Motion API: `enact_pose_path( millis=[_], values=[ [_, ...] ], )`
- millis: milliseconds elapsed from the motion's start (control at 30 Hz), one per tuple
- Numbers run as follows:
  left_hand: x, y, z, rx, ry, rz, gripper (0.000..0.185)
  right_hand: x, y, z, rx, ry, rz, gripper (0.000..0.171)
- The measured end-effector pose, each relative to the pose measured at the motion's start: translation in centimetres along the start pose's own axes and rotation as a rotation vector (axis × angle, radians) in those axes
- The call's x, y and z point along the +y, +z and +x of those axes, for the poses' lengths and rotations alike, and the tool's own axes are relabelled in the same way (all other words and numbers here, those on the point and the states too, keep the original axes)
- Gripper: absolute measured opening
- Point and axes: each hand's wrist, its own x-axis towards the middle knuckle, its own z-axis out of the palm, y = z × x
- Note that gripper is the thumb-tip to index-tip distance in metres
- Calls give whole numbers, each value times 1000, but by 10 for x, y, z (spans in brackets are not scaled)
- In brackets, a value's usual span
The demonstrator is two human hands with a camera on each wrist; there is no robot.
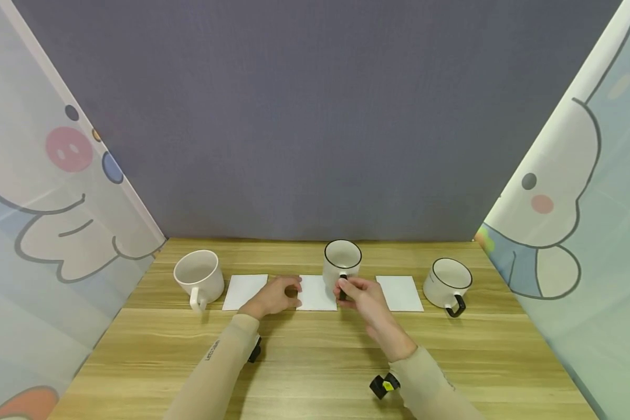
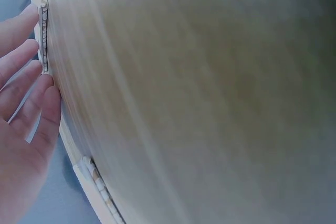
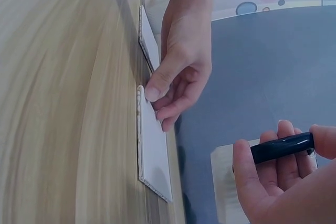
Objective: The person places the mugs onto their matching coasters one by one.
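My right hand [image 1: 364, 300] pinches the black handle [image 3: 283, 148] of a white mug [image 1: 338, 256] with a black rim. The mug is upright and overlaps the right part of the middle white square pad [image 1: 312, 294] in the head view. At that pad's left edge is my left hand [image 1: 275, 296], its thumb at the near corner and its other fingers toward the far corner. In the left wrist view the fingers [image 2: 29, 95] are fairly straight, tips right at the pad's edge. More square pads lie left [image 1: 244, 290] and right [image 1: 399, 293] of the middle one.
An all-white mug [image 1: 196, 274] stands at the left with its handle toward me. Another black-rimmed mug [image 1: 448, 283] with a black handle is at the right. A grey panel [image 1: 315, 146] rises behind the wooden table [image 1: 315, 361], with cartoon-printed sheets on both sides.
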Motion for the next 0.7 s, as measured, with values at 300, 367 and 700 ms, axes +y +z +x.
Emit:
enact_pose_path(
  millis=[300, 367, 700],
  values=[
    [0, -1, -1, 2, 10, -21, 20, 2, 11, 4, 30, 9, 8, 27],
    [-1, -1, 0, 3, 20, -26, 20, 2, 13, 5, 36, 13, 8, 28],
    [-4, 0, 2, 6, 52, -24, 20, 6, 20, 6, 8, 44, 8, 29]
  ],
)
